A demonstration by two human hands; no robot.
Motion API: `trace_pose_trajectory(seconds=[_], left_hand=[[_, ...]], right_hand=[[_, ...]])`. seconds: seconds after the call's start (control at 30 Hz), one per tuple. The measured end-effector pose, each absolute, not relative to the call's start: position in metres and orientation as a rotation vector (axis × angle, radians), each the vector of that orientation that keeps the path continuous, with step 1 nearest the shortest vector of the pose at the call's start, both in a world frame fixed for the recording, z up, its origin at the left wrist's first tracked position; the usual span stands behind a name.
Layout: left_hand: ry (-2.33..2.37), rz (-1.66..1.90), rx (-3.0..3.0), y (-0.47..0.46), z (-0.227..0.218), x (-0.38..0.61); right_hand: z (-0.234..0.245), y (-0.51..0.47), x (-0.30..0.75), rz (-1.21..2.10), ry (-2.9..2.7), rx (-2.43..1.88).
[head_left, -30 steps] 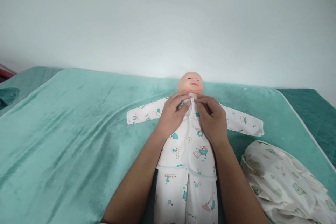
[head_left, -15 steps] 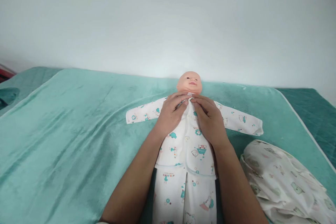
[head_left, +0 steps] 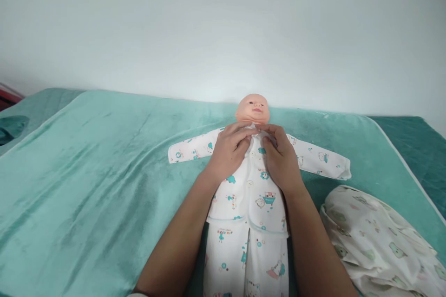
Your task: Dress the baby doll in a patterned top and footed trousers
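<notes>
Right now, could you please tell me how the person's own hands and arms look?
The ungloved left hand and ungloved right hand show no rings, watch or bracelet. Both tapering forearms are bare; a thin, pale cloth sliver, possibly a sleeve edge, shows at the left one's lower end.

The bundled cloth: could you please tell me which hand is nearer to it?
The right hand is nearer, on the shirt beyond and left of the bundled cloth; the left hand, also there, is farther left.

Bare left grip [head_left: 232, 146], bare right grip [head_left: 280, 151], uncovered forearms [head_left: 179, 232], pale left sleeve edge [head_left: 137, 294]
</notes>
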State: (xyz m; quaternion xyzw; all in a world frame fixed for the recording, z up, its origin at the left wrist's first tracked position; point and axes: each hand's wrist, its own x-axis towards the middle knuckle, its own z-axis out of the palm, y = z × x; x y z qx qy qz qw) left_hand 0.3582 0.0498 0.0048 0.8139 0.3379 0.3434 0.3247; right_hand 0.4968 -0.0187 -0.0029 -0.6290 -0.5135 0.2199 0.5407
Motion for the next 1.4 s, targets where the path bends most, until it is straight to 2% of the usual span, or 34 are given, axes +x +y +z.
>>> trace_pose_trajectory(seconds=[0.37, 0.57, 0.87, 1.2, 1.4], left_hand=[[0.886, 0.978, 2.018, 0.049, 0.006, 0.359], [0.934, 1.067, 1.887, 0.041, 0.005, 0.358], [0.829, 1.055, 1.894, 0.019, 0.004, 0.344], [0.738, 0.917, 1.816, 0.014, 0.004, 0.333], [0.681, 0.93, 1.819, 0.022, -0.001, 0.33]], right_hand=[[-0.001, -0.02, 0.494, 0.301, -1.231, -1.534], [-0.001, -0.021, 0.498, 0.315, -1.237, -1.54], [0.001, -0.032, 0.499, 0.322, -1.704, -1.316], [-0.02, -0.064, 0.49, 0.491, -1.371, -1.317], [-0.019, -0.066, 0.487, 0.397, -1.291, -1.297]])
